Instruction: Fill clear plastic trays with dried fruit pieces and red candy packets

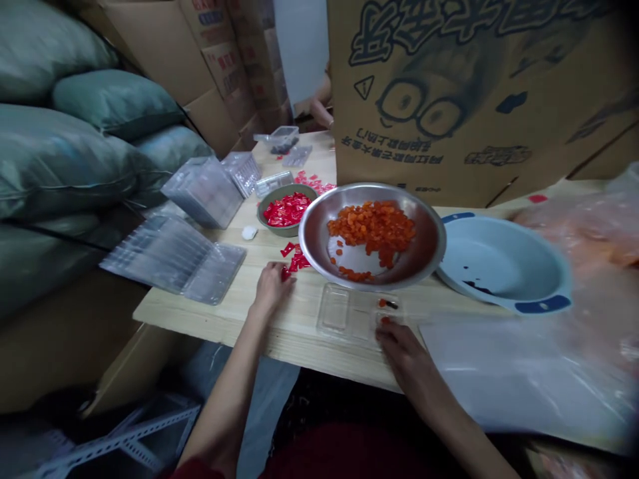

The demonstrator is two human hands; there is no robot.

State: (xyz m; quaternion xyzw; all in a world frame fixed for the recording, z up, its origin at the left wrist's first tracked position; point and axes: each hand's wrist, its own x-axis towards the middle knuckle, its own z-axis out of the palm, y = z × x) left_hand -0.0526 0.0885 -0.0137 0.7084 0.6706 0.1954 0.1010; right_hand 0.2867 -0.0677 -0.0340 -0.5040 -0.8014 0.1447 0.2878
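Note:
My left hand (272, 289) rests at the table's front left, its fingertips closed on a small red packet (285, 273) beside a few loose red packets (299, 259). My right hand (405, 349) reaches over the right end of a clear plastic tray (333, 311), with its fingers drawn together at a small orange piece (385, 320); the fingers partly hide that compartment. In the compartment behind it lie another orange piece and a dark strip (392, 305). Just behind the tray stands a steel bowl (319, 249) holding many orange pieces (372, 229).
A green bowl (287, 231) of red packets stands left of the steel bowl. To its right is a blue basin (504, 256) with dark scraps. Stacked clear trays (164, 256) line the left edge. A large carton (449, 100) rises behind; another person's arm (321, 112) shows beyond.

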